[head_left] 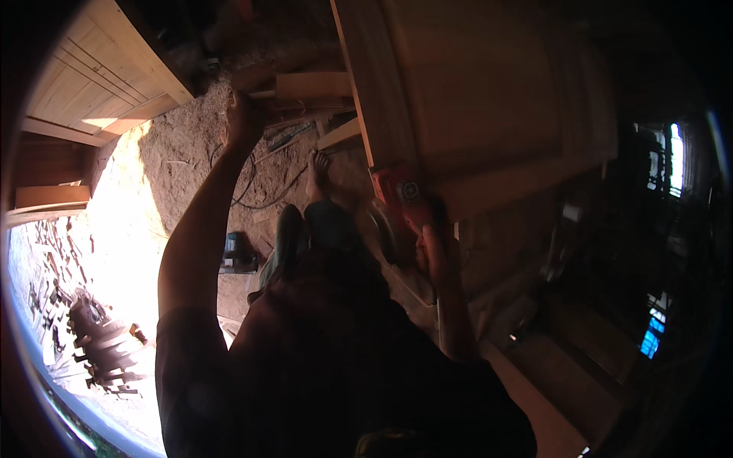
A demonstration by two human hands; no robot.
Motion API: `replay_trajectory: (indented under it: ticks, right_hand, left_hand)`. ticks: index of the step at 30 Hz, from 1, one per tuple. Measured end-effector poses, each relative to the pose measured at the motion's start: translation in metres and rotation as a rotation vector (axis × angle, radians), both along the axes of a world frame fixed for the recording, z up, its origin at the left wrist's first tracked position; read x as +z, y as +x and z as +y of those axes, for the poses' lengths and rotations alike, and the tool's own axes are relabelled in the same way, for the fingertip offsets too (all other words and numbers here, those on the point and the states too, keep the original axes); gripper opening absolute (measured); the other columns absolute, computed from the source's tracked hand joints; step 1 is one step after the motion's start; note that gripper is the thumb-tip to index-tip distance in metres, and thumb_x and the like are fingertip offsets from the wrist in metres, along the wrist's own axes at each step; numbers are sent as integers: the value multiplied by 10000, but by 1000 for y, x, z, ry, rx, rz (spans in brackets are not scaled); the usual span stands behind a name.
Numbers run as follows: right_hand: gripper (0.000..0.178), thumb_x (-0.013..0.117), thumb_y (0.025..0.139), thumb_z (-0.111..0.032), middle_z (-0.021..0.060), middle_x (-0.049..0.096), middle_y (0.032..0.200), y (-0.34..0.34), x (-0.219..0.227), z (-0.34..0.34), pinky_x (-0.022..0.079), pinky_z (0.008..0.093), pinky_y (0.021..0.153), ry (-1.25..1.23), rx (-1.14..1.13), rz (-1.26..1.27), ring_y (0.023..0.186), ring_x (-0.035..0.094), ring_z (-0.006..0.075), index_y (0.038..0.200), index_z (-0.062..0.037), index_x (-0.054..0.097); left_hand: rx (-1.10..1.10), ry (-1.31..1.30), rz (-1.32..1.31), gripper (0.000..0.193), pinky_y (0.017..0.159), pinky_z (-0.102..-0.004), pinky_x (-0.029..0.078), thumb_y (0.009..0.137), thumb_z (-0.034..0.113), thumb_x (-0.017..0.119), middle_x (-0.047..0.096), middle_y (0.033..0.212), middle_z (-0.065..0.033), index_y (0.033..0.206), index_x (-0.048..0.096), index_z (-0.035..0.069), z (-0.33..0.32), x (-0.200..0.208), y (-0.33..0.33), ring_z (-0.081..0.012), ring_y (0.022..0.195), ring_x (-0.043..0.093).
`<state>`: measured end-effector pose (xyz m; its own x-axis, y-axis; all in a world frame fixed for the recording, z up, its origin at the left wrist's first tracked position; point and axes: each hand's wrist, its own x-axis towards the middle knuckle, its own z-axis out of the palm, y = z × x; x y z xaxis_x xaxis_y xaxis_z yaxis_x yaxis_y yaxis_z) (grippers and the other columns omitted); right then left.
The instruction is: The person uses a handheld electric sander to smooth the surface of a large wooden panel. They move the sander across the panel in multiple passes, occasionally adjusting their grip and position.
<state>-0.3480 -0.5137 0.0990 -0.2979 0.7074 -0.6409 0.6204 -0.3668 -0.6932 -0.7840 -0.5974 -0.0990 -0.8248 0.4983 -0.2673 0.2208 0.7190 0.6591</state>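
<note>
1. Here, the large wooden panel point(481, 99) stretches ahead and to our right, its near left corner close to our body.
2. At that corner of the panel, our right hand point(432, 238) has its fingers wrapped around a red tool point(394, 185); we cannot tell whether the tool touches the wood.
3. Left of the panel, our left hand point(243, 120) reaches forward beside a wooden board point(313, 85); it is too dark to tell whether its fingers are grasping anything.
4. Below the panel's left edge, we see a bare foot point(320, 166) on the earthen floor point(179, 172), near a dark cable point(263, 204).
5. Well left of the panel, a paler panelled piece point(103, 69) catches some light.
</note>
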Motion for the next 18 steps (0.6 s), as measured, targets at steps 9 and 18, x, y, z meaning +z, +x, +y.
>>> replay_trajectory:
  ticks: [9,18]
  right_hand:
    - [502,586,1067,-506,-17,465,609,-76,-13,59,372,275,486,41,94,83,496,464,80,838,-60,561]
    - [575,603,1031,-615,-17,447,586,-193,-25,132,344,282,436,48,128,182,450,435,91,833,-78,552]
  left_hand:
    - [70,48,5,538,787,-551,589,869,329,852,755,1023,-274,1220,529,81,1,-4,9,-472,992,753]
    - [106,125,3,488,745,-557,572,877,258,857,746,968,-254,1176,525,64,-1,-8,15,-477,919,744]
